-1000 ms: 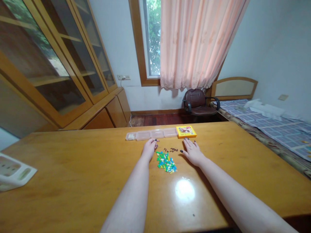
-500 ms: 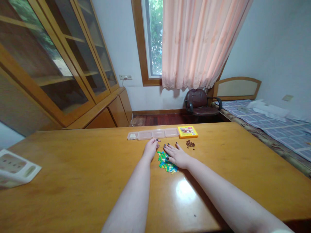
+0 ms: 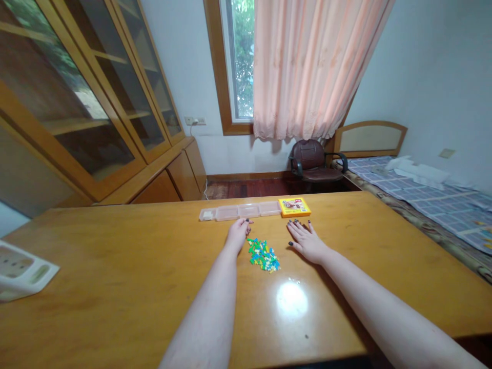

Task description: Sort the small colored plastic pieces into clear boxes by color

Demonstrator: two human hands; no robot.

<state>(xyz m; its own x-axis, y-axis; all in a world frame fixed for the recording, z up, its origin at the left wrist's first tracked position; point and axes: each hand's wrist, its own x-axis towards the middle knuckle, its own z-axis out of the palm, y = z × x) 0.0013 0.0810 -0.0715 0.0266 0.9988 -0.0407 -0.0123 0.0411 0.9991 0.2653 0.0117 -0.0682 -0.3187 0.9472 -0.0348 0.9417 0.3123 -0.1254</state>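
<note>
A pile of small green, blue, yellow and white pieces (image 3: 263, 256) lies on the wooden table (image 3: 134, 266). Just left of its top edge rests my left hand (image 3: 238, 234), its fingers curled together; whatever they hold, if anything, is too small to name. My right hand (image 3: 307, 243) lies palm down to the right of the pile, fingers spread, covering the spot of the brown pieces. Beyond the hands stand a row of clear plastic compartments (image 3: 249, 210) and, touching its right end, a yellow box (image 3: 295, 207) with a printed top.
A white plastic holder (image 3: 38, 277) stands at the table's left edge. Past the far edge are a brown armchair (image 3: 313, 159), a bed with a checked cover (image 3: 407, 189) and a glass-fronted cabinet (image 3: 134, 154) on the left.
My right hand has moved right, off the coloured pile and over the brown pieces, which were visible before. My left hand has stayed beside the pile. The view has shifted slightly.
</note>
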